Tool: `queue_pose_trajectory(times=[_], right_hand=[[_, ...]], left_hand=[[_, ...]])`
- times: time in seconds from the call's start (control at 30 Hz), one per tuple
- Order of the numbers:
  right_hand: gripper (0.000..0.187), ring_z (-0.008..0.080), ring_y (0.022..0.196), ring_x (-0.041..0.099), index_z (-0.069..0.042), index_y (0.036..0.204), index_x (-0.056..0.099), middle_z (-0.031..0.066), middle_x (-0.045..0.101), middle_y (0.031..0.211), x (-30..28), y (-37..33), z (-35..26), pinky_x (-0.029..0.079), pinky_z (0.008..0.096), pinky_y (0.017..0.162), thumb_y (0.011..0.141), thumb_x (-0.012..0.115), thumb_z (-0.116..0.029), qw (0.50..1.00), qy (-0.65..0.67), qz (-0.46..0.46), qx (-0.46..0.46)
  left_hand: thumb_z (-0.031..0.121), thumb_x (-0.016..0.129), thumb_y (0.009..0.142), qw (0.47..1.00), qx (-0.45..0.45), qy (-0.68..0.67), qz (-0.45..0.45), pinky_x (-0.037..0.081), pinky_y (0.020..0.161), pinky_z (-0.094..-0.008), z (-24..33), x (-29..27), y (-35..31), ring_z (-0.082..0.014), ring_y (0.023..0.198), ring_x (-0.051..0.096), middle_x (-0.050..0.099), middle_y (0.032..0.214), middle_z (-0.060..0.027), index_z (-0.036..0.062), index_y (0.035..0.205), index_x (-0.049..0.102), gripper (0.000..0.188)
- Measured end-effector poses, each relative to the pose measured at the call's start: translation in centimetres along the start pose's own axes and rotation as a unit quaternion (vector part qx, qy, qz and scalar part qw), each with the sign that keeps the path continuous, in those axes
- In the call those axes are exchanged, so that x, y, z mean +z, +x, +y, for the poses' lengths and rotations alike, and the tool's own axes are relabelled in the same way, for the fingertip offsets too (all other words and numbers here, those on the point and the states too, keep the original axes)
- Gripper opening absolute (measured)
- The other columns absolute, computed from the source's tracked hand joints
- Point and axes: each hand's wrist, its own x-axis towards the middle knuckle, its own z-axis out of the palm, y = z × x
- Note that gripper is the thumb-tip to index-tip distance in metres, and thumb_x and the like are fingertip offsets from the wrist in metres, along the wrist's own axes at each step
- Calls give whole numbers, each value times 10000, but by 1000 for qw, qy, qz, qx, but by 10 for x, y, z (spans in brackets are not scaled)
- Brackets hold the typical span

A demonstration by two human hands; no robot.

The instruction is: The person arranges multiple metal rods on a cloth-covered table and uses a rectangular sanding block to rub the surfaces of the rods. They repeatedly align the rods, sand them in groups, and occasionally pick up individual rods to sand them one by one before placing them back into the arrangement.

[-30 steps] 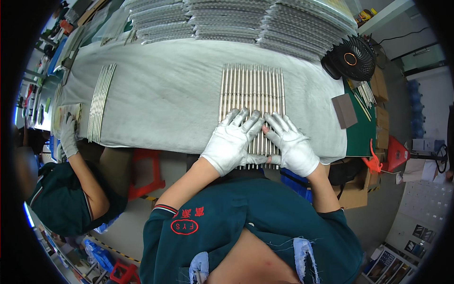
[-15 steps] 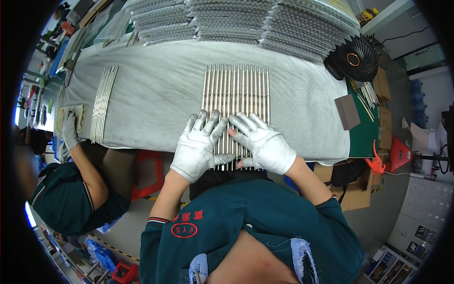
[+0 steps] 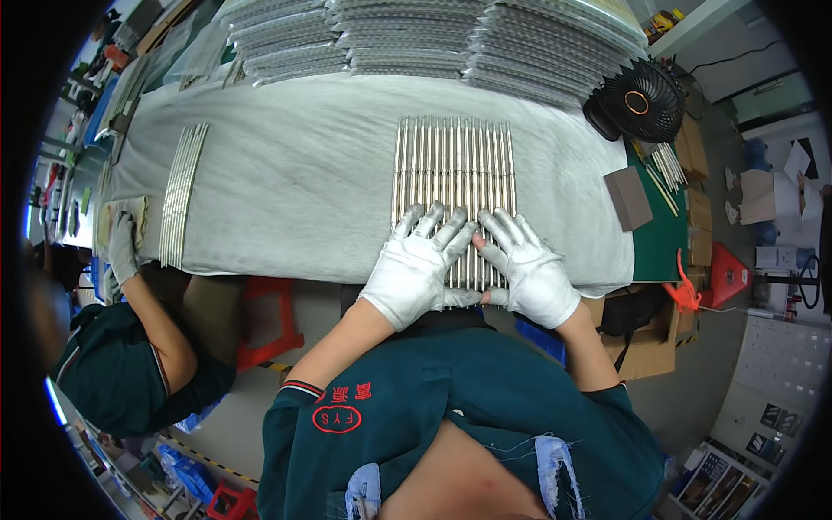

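A row of slim shiny metal rods lies side by side on the grey-white cloth, with its near ends reaching the table's front edge. My left hand, in a white glove with greyed fingertips, rests over the left near part of the row. Its fingers are stretched out and spread. My right hand, gloved alike, lies on the right near part with fingers extended. Some bare fingertip shows through the right glove. Both thumbs point inward near the rods' lower ends, nearly meeting. The palms hide part of the rods.
A smaller group of rods lies to the left. Stacks of clear plastic-wrapped trays line the far edge. A black fan and a grey-brown block stand at right. A co-worker's gloved hand rests on a cloth at far left.
The row of rods has shifted a little to the right, and both my hands have moved right with it. The view has also turned slightly.
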Motion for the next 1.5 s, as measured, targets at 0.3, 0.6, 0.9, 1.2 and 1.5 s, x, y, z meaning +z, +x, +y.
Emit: queue_pose_trajectory(times=[0.3, 0.6, 0.9, 1.2, 1.5], right_hand=[[795, 405, 1426, 363, -61, 1399, 541, 155, 409, 1546, 16, 38, -22, 350, 517, 1162, 773, 771, -494, 995, 57, 19, -85], [635, 379, 1457, 354, -68, 1417, 531, 172, 424, 1546, -11, 37, 22, 266, 506, 1220, 886, 689, -377, 991, 4, 133, -18], [633, 315, 1498, 304, -185, 1478, 500, 60, 365, 1611, -26, 132, 68, 297, 528, 1201, 945, 582, -517, 994, -2, 93, 65], [764, 337, 1512, 261, -147, 1513, 449, 116, 342, 1613, -8, 177, 73, 270, 493, 1222, 917, 574, -608, 993, -80, 83, 12], [739, 323, 1500, 289, -109, 1493, 469, 124, 365, 1597, -23, 135, 113, 254, 454, 1233, 917, 601, -553, 988, -134, 71, 25]], left_hand=[[620, 686, 791, 996, -80, 45, -12, 222, 1206, -566, -26, -17, -40, -459, 1407, 377, 415, 1538, -207, 137, 1547, 357, 956], [566, 726, 774, 988, -147, 48, 25, 252, 1180, -595, -40, -20, -77, -467, 1385, 406, 404, 1529, -253, 116, 1546, 357, 967], [619, 709, 771, 998, -60, 4, -13, 256, 1194, -556, -2, -26, -48, -386, 1379, 452, 481, 1500, -180, 109, 1491, 445, 920], [677, 660, 781, 998, 43, 39, -39, 239, 1204, -542, -1, -25, -20, -313, 1387, 462, 530, 1466, -130, 156, 1459, 508, 869], [668, 614, 830, 990, 135, 4, -47, 232, 1207, -545, 12, -8, 7, -320, 1362, 495, 500, 1499, -149, 186, 1445, 532, 786]])
